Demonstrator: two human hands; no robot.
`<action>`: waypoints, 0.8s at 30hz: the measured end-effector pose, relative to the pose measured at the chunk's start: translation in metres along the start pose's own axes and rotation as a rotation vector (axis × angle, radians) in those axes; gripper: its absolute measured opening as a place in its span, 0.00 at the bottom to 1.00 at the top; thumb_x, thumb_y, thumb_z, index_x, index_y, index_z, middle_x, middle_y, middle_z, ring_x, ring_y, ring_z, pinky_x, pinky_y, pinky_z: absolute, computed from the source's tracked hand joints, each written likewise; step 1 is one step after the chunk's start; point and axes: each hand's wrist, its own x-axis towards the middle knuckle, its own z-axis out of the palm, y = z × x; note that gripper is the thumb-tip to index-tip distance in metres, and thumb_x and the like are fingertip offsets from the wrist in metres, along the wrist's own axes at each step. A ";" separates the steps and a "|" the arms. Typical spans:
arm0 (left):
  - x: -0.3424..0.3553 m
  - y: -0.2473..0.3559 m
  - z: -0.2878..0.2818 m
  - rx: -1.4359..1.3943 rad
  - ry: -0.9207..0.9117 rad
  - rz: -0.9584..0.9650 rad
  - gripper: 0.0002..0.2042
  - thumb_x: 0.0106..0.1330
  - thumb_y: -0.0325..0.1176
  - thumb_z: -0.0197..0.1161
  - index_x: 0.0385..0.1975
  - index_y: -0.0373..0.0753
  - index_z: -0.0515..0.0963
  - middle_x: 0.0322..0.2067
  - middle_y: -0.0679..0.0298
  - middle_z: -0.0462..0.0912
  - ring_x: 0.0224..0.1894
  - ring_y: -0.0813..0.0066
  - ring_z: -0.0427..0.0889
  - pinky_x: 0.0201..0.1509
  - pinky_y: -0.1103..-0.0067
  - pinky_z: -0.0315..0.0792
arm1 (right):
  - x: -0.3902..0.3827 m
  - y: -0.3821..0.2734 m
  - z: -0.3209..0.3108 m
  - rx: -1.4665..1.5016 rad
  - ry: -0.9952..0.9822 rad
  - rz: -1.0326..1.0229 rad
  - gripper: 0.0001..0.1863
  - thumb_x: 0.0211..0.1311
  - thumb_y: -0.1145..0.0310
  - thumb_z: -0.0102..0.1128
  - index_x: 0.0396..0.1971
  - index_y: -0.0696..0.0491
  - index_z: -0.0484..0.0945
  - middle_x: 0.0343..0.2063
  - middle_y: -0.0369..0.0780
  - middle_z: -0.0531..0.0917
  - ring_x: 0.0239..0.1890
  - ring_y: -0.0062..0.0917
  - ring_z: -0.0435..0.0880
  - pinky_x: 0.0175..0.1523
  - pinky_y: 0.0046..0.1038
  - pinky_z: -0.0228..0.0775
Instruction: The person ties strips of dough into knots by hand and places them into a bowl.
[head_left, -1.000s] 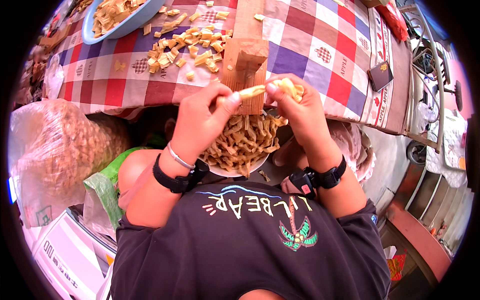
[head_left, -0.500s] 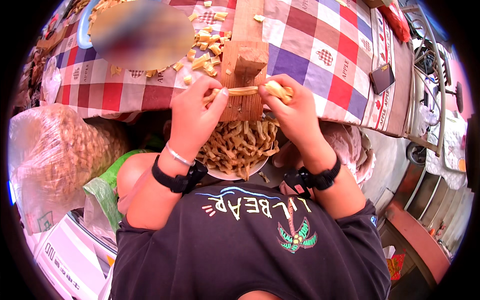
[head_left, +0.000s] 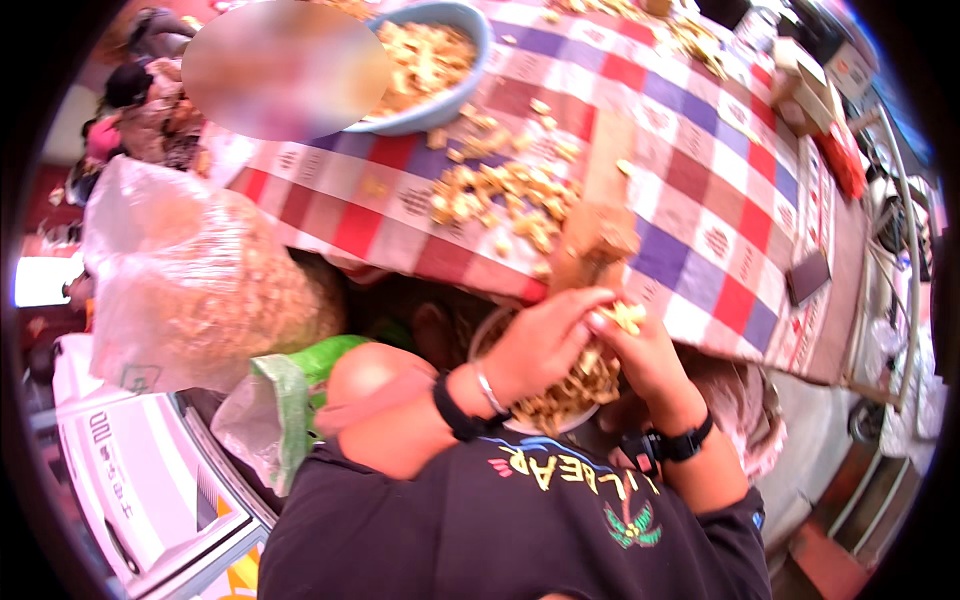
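The right hand (head_left: 650,358) is closed around a small bunch of pale yellow, short pieces (head_left: 628,318), which show above its fingers. Just beside it, the left hand (head_left: 537,342) has its fingers narrow; whether they hold something, I cannot tell. Below both hands is a round white bowl (head_left: 484,332) with brown, twisted strips (head_left: 575,392). Ahead of the hands is a brown wooden block (head_left: 603,232).
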 end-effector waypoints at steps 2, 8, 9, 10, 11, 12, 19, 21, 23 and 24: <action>-0.004 -0.001 -0.003 0.027 -0.024 -0.154 0.17 0.74 0.38 0.57 0.57 0.35 0.71 0.34 0.57 0.83 0.33 0.67 0.85 0.38 0.76 0.76 | -0.002 -0.001 -0.002 -0.010 0.048 -0.007 0.08 0.70 0.66 0.64 0.42 0.53 0.79 0.31 0.29 0.81 0.32 0.11 0.78 0.36 0.16 0.69; -0.003 -0.007 -0.015 0.043 0.028 -0.125 0.12 0.71 0.38 0.63 0.42 0.35 0.78 0.26 0.58 0.82 0.29 0.71 0.82 0.36 0.76 0.75 | 0.001 -0.011 -0.003 -0.053 0.084 -0.069 0.07 0.68 0.67 0.66 0.39 0.52 0.78 0.30 0.29 0.81 0.30 0.10 0.77 0.35 0.15 0.68; -0.001 -0.002 -0.016 0.026 0.009 -0.137 0.11 0.71 0.38 0.63 0.40 0.35 0.78 0.27 0.57 0.82 0.30 0.70 0.83 0.38 0.75 0.75 | -0.001 -0.010 -0.004 -0.075 0.089 -0.066 0.07 0.67 0.68 0.66 0.40 0.52 0.78 0.30 0.29 0.81 0.29 0.10 0.77 0.35 0.15 0.68; 0.001 0.000 -0.016 0.050 -0.041 -0.214 0.10 0.70 0.36 0.64 0.38 0.35 0.79 0.28 0.55 0.83 0.31 0.68 0.84 0.38 0.74 0.76 | -0.001 -0.007 -0.009 -0.080 0.127 -0.072 0.07 0.67 0.69 0.66 0.40 0.52 0.77 0.29 0.28 0.80 0.30 0.10 0.77 0.35 0.15 0.68; 0.003 -0.007 -0.019 0.138 -0.034 -0.207 0.09 0.69 0.36 0.64 0.35 0.35 0.81 0.28 0.54 0.83 0.31 0.65 0.84 0.37 0.73 0.75 | 0.003 -0.003 -0.012 -0.082 0.151 -0.122 0.07 0.67 0.68 0.66 0.39 0.52 0.77 0.29 0.28 0.79 0.29 0.10 0.76 0.34 0.15 0.68; 0.002 -0.013 -0.018 0.158 0.040 -0.175 0.10 0.69 0.35 0.64 0.34 0.34 0.81 0.27 0.53 0.82 0.30 0.63 0.84 0.36 0.73 0.75 | 0.007 0.001 -0.017 -0.139 0.178 -0.144 0.07 0.67 0.67 0.67 0.38 0.51 0.77 0.28 0.28 0.79 0.28 0.10 0.75 0.32 0.16 0.67; 0.010 -0.041 -0.011 0.493 0.091 -0.148 0.08 0.69 0.33 0.63 0.37 0.35 0.76 0.29 0.49 0.81 0.33 0.46 0.81 0.36 0.63 0.74 | 0.038 0.026 -0.022 -0.528 0.327 -0.267 0.05 0.64 0.72 0.67 0.36 0.56 0.81 0.27 0.32 0.83 0.30 0.15 0.79 0.37 0.21 0.72; 0.012 -0.035 -0.015 0.397 0.181 -0.193 0.09 0.68 0.34 0.66 0.37 0.35 0.75 0.26 0.52 0.80 0.28 0.55 0.81 0.33 0.67 0.73 | 0.032 0.020 -0.026 -0.273 0.229 -0.142 0.07 0.64 0.70 0.69 0.36 0.56 0.82 0.28 0.32 0.84 0.31 0.15 0.80 0.37 0.21 0.72; 0.012 -0.031 -0.019 0.077 0.205 -0.421 0.12 0.66 0.35 0.70 0.32 0.36 0.73 0.22 0.71 0.74 0.25 0.85 0.70 0.30 0.81 0.67 | 0.023 0.004 -0.025 -0.153 0.083 -0.017 0.09 0.64 0.67 0.70 0.37 0.56 0.83 0.29 0.32 0.84 0.31 0.15 0.80 0.38 0.20 0.72; 0.008 -0.028 -0.023 0.016 0.163 -0.441 0.11 0.67 0.35 0.69 0.33 0.36 0.75 0.24 0.72 0.74 0.26 0.86 0.70 0.31 0.82 0.67 | 0.010 -0.012 -0.024 -0.164 -0.015 0.056 0.10 0.63 0.65 0.71 0.37 0.56 0.83 0.29 0.31 0.84 0.32 0.15 0.80 0.38 0.19 0.72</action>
